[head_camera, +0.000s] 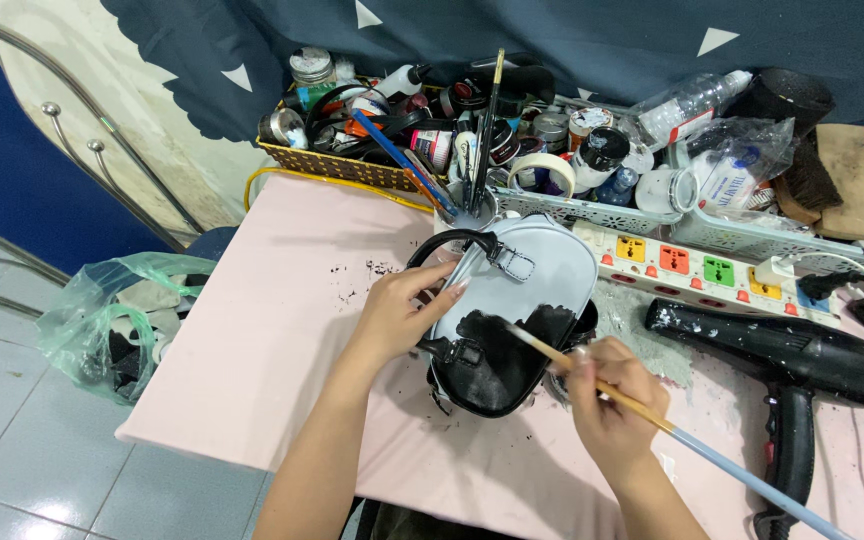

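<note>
Handbag [527, 290], lying mid-table on the pink table [282, 330], is black over roughly its lower half and pale grey above, steadied at its 9 o'clock edge by the clamped left hand [397, 315], while the right hand [607, 395], at its 5 o'clock, pinches the paintbrush [652, 420].

handbag [542, 270] pale blue, part black | table [282, 330] pink | hair dryer [792, 355] black | paintbrush handle [712, 460] light blue

Left hand [397, 310] curled flat, right hand [607, 395] pinched shut
</note>
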